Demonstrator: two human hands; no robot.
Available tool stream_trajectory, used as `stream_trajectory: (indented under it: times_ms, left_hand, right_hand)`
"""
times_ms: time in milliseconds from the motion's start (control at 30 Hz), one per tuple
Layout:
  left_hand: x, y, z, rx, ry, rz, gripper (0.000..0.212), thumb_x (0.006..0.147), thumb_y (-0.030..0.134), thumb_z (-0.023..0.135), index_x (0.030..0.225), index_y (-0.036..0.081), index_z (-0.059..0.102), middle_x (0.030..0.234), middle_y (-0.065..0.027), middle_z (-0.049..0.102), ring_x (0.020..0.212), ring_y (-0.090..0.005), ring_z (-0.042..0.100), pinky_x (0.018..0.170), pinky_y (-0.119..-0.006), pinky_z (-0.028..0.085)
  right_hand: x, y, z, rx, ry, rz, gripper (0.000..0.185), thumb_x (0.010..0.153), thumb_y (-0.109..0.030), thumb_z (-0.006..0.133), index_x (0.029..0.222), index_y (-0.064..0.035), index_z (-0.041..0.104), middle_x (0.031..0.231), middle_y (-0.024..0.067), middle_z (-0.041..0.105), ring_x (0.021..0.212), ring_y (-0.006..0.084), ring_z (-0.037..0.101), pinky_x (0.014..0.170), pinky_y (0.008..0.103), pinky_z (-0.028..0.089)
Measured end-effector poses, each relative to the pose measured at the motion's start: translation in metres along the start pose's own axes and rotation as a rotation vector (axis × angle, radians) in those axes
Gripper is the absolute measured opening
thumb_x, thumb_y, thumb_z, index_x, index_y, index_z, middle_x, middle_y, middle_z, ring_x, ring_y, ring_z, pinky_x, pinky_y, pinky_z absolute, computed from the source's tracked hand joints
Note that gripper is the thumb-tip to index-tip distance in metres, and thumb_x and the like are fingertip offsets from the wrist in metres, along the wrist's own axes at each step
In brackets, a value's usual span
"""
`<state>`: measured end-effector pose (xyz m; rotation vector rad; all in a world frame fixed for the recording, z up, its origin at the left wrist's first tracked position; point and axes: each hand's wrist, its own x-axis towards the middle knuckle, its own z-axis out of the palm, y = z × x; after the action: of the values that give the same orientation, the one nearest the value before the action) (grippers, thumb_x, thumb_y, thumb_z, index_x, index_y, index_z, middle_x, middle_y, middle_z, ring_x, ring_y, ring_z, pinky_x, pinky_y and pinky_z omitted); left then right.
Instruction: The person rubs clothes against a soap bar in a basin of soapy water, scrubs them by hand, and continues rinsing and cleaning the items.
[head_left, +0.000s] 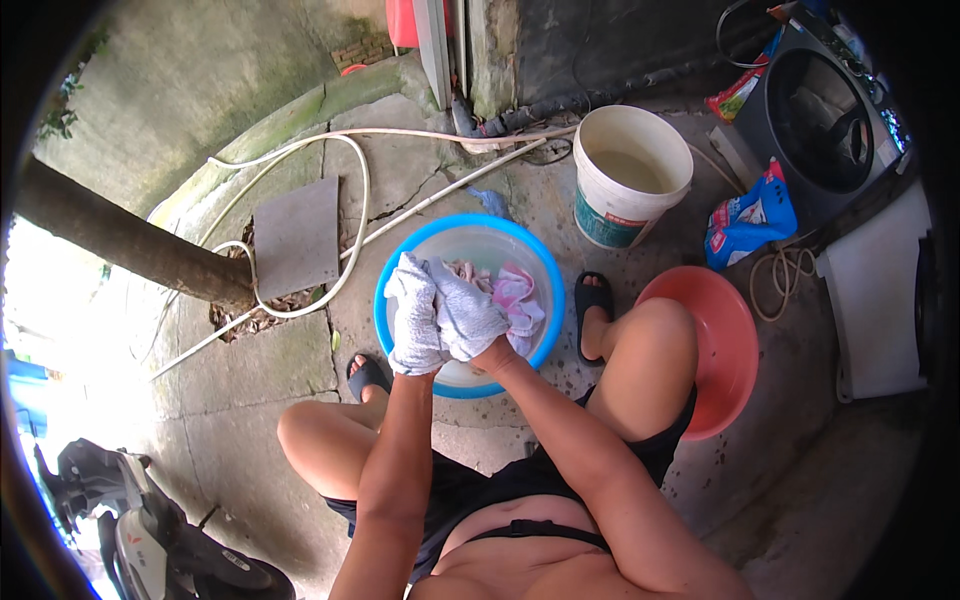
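Observation:
White wet cloth wraps both my left hand (415, 322) and my right hand (469, 319), so that only the wrists show bare. Side by side, the two wrapped hands are over the near left part of a round basin with a blue rim (556, 300). The cloth (411, 289) hides my fingers. Inside the basin, a pink and white cloth (517, 296) and a beige cloth (471, 274) lie to the right of and beyond my hands, with some water visible.
Beyond the basin stands a white bucket (589, 199) holding cloudy liquid. A red basin (735, 360) is beside my right knee. A blue bag (750, 217) leans by a washing machine (795, 135). A hose (367, 187) and a pipe (465, 180) cross the concrete; a scooter (157, 540) stands lower left.

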<state>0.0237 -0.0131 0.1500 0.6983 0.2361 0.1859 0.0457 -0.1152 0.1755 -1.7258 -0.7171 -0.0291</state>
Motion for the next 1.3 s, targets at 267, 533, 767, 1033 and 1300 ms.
stream_trajectory:
  times_ms: [267,533,767,1033,1300]
  left_hand:
    - [0.019,0.031,-0.029,0.105,0.185,0.183,0.012,0.093,0.024,0.06,0.093,0.013,0.054,0.076,0.0008,0.051,0.067,-0.0121,0.052,0.062,-0.025,0.046]
    - [-0.018,0.069,0.026,-0.032,0.054,0.115,0.028,0.095,0.023,0.059,0.117,0.004,0.058,0.104,-0.0102,0.066,0.097,-0.0244,0.064,0.086,-0.038,0.054]
    - [0.007,0.037,-0.015,0.003,0.341,-0.04,0.023,0.095,0.035,0.064,0.088,0.014,0.06,0.082,0.0004,0.058,0.075,-0.0141,0.057,0.072,-0.028,0.05]
    - [0.019,-0.073,-0.1,-0.491,-0.047,-0.011,0.047,0.104,0.024,0.041,0.147,0.007,0.037,0.145,-0.0101,0.047,0.134,-0.0205,0.045,0.111,-0.033,0.036]
    - [0.008,-0.056,-0.04,-0.061,0.153,-0.244,0.049,0.105,0.039,0.034,0.147,0.014,0.038,0.145,-0.0077,0.047,0.13,-0.0246,0.046,0.106,-0.036,0.038]
  right_hand:
    - [-0.053,0.131,0.025,0.176,0.319,0.227,0.041,0.097,-0.029,0.049,0.13,-0.0045,0.055,0.128,0.0147,0.06,0.119,0.0305,0.058,0.102,0.0436,0.044]
    - [-0.03,0.059,0.02,1.635,0.497,0.738,0.054,0.099,-0.045,0.039,0.132,-0.0042,0.052,0.131,0.0152,0.059,0.12,0.0323,0.058,0.101,0.0478,0.048]
    - [0.001,0.066,-0.007,1.748,0.279,0.455,0.056,0.098,-0.049,0.038,0.13,-0.0052,0.054,0.129,0.0155,0.059,0.117,0.0343,0.058,0.106,0.0496,0.043]
    - [-0.022,0.087,0.067,0.153,0.206,0.278,0.049,0.1,-0.033,0.051,0.137,-0.001,0.05,0.137,0.017,0.052,0.13,0.029,0.047,0.11,0.0371,0.034]
    - [-0.04,0.092,0.052,0.315,0.159,0.465,0.044,0.101,-0.037,0.052,0.133,-0.0064,0.056,0.132,0.0129,0.058,0.125,0.0209,0.05,0.108,0.0335,0.035]
